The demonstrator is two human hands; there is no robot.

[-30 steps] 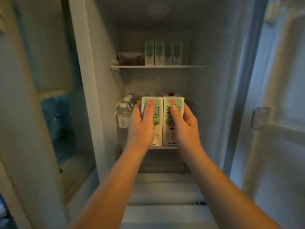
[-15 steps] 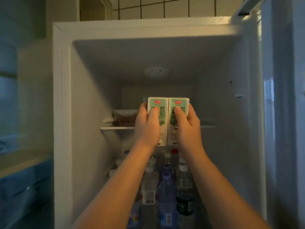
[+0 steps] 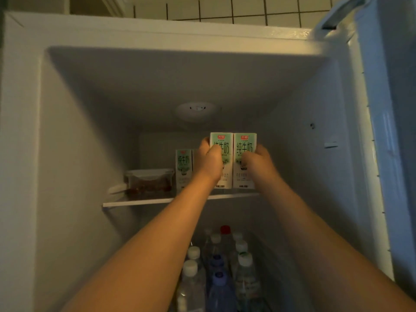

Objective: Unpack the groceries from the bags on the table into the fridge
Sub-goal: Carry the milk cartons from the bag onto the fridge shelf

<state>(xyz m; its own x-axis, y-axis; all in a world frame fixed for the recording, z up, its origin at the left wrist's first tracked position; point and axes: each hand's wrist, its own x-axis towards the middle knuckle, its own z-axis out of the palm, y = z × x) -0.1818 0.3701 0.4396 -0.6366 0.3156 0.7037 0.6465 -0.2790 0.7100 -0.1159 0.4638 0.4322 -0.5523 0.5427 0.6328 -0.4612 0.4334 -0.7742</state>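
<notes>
— Over the top shelf's (image 3: 139, 202) front edge: left carton (image 3: 221, 143) and right carton (image 3: 245, 145), side by side, touching. Room?
— Open air up to the ceiling. Stored carton (image 3: 184, 167) and lidded container (image 3: 149, 179) sit to the left.
— Orientation?
— Upright, long axis vertical, print facing camera. Left hand (image 3: 208, 162) grips one, right hand (image 3: 258, 163) the other. Bases were below the shelf edge half a second ago and are now above it.

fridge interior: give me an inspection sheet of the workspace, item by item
surface: white upper shelf, partly filled.
job's things: left carton and right carton side by side over the shelf; third carton stands on it.
clutter: lidded food container on the shelf; water bottles below.
hands: left hand grips left carton; right hand grips right carton.
cables: nothing seen.
surroundings: open fridge door at right; tiled wall above.
</notes>
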